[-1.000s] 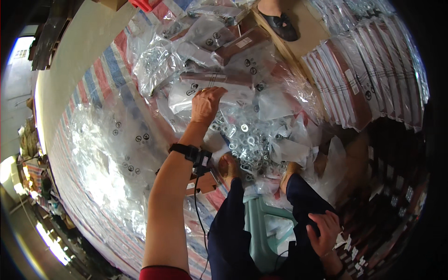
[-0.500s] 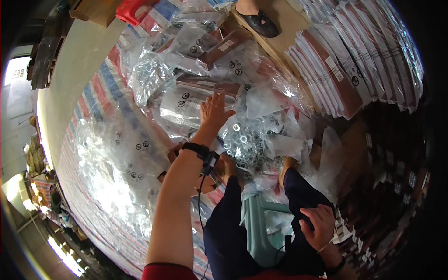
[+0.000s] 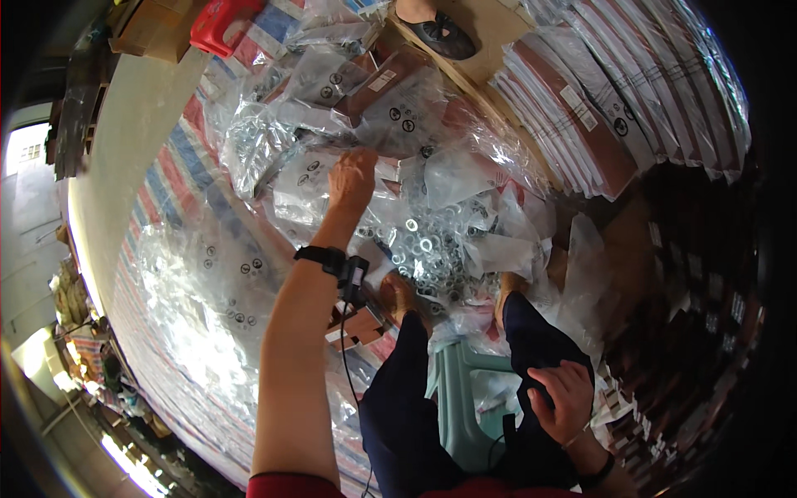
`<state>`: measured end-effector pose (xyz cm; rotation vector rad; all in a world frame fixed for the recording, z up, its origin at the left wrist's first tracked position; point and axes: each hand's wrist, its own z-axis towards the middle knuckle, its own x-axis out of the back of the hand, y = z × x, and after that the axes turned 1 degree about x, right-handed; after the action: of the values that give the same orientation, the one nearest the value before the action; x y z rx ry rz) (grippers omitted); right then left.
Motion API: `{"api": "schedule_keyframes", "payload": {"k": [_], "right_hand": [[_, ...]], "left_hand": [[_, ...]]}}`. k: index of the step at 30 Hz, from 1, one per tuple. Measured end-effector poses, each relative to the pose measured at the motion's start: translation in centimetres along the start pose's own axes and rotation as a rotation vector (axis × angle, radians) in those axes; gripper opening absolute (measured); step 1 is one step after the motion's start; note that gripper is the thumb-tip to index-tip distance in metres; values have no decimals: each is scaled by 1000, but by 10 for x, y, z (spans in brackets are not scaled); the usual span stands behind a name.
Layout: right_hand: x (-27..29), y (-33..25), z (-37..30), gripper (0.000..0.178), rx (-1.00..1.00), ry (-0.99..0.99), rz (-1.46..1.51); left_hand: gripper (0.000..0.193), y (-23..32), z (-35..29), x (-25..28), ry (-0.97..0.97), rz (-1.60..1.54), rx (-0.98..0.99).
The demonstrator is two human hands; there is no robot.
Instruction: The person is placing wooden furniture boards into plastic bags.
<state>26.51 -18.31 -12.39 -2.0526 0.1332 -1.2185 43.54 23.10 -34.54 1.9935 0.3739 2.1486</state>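
Observation:
My left hand point(image 3: 352, 176) reaches forward with its fingers curled at the far edge of a clear plastic bag point(image 3: 303, 187). The bag has dark printed symbols, and the fingertips are partly hidden. Just beyond and beside it are more clear bags, one around a brown flat piece point(image 3: 386, 83) with a white label. A heap of shiny metal rings point(image 3: 427, 253) lies between my feet and the bag. My right hand point(image 3: 566, 400) rests on my right thigh, fingers loosely spread, holding nothing.
A green plastic stool point(image 3: 457, 407) is beneath me. Plastic-wrapped brown pieces point(image 3: 573, 116) are stacked at the far right. Loose clear bags point(image 3: 216, 282) cover the striped sheet point(image 3: 178, 170) at left. Someone's shoe point(image 3: 448, 35) stands on a board, near a red plastic thing point(image 3: 222, 29).
My left hand has moved slightly left and forward, and its spread fingers have curled closed at the bag. The bag has shifted and crumpled. My right hand stays on the thigh.

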Motion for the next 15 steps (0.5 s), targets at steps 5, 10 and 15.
{"api": "schedule_keyframes", "payload": {"k": [5,10,15], "right_hand": [[1,0,-1,28,18,32,17],[0,-2,-4,29,18,49,153],[-11,4,12,60,-450,85,1323]], "left_hand": [[13,29,17,75,-134,-36,-152],[8,83,5,154,-191,-86,-508],[12,191,-46,242,-236,-154,-742]]}}
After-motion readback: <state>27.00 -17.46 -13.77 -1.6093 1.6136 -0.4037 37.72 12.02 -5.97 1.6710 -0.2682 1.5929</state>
